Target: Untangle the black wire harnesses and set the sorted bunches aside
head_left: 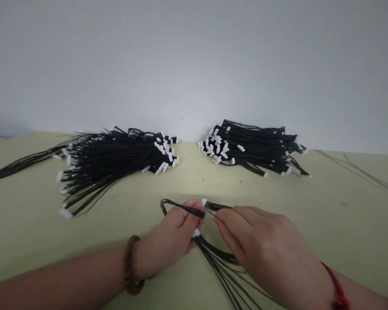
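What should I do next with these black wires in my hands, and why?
I'd probably gather the loose black wires fanning below your hands into your left hand, since they splay apart while your right hand pinches only a few near the white connector.

Pale green tabletop [352, 219]. Along back edge, two bundles of black wires with white connectors: left bundle [116, 157], tails running off left edge; right bundle [248, 148], well apart from it. Thin loose strands [358, 170] lie toward right edge.
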`<state>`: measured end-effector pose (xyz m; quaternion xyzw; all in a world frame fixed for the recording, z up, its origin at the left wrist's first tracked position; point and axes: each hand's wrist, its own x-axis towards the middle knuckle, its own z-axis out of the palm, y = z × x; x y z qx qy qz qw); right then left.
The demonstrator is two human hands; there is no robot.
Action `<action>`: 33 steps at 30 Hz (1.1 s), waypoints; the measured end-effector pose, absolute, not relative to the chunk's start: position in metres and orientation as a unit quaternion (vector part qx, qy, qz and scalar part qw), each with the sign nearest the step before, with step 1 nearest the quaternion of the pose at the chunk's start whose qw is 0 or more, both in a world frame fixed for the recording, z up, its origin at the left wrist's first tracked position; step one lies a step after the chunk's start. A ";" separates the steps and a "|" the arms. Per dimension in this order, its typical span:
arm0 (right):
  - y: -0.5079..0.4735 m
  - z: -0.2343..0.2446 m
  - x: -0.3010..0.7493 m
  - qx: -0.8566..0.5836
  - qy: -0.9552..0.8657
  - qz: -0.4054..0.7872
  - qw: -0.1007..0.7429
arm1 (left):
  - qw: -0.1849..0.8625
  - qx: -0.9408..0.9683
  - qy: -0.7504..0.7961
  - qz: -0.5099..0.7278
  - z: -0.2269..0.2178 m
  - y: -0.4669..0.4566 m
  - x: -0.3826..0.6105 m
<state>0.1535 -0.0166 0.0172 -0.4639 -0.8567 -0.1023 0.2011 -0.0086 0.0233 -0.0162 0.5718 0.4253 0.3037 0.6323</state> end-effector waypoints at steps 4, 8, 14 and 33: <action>-0.017 0.013 0.151 -0.445 -0.864 -0.118 0.203 | 0.609 0.598 0.438 0.283 -0.019 0.023 -0.010; -0.015 0.014 0.149 -0.446 -0.864 -0.129 0.195 | 0.622 0.591 0.435 0.273 -0.018 0.024 -0.010; -0.022 0.038 0.157 -0.483 -0.821 -0.220 0.212 | 0.616 0.505 0.529 0.293 -0.006 0.028 -0.003; -0.020 0.006 0.133 -0.540 -0.819 0.103 0.165 | 0.612 0.479 0.550 0.306 -0.008 0.029 0.000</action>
